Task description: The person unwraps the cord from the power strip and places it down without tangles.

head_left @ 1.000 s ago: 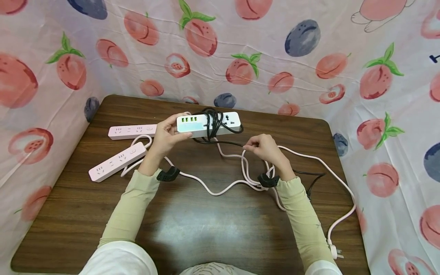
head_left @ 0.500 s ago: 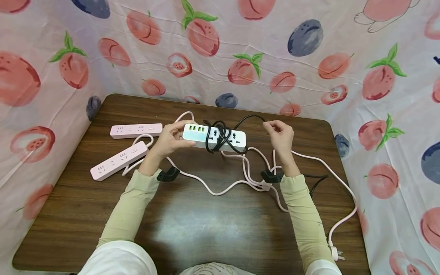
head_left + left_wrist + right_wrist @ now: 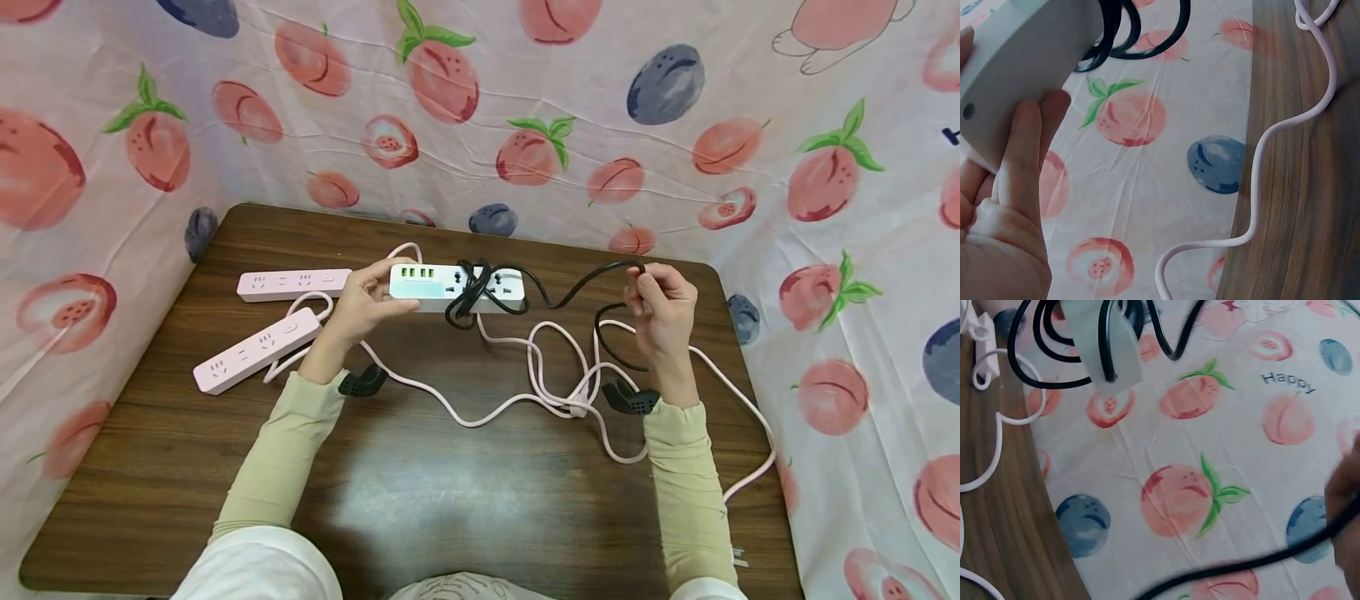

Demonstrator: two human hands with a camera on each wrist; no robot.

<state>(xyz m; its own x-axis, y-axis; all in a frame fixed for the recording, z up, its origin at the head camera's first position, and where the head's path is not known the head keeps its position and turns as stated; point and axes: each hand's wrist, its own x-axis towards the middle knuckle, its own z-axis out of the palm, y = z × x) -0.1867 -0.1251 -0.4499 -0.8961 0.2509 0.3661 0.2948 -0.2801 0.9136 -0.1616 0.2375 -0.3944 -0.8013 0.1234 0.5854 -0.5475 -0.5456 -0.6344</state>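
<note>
In the head view, a white power strip (image 3: 423,292) with green USB ports is held up at its left end by my left hand (image 3: 357,308). A black cord (image 3: 474,292) loops round the strip's right half. From those loops it runs across to my right hand (image 3: 663,312), which pinches it between thumb and fingers. Past that hand, the cord drops toward the table; its far end is hidden. In the left wrist view, fingers (image 3: 1021,156) support the strip's grey side (image 3: 1029,69). The right wrist view shows the cord (image 3: 1229,569) stretching blurred beside the hand (image 3: 1344,487).
Two pink power strips (image 3: 257,352) lie on the left of the brown wooden table (image 3: 465,500). Their pink cords (image 3: 472,423) snake across the middle and tangle on the right. A plug's prongs (image 3: 739,557) show beside the right sleeve. Fruit-patterned cloth (image 3: 450,167) hangs behind.
My right hand has moved right and slightly away from the strip, drawing out a longer stretch of black cord. The left hand still holds the strip in nearly the same place.
</note>
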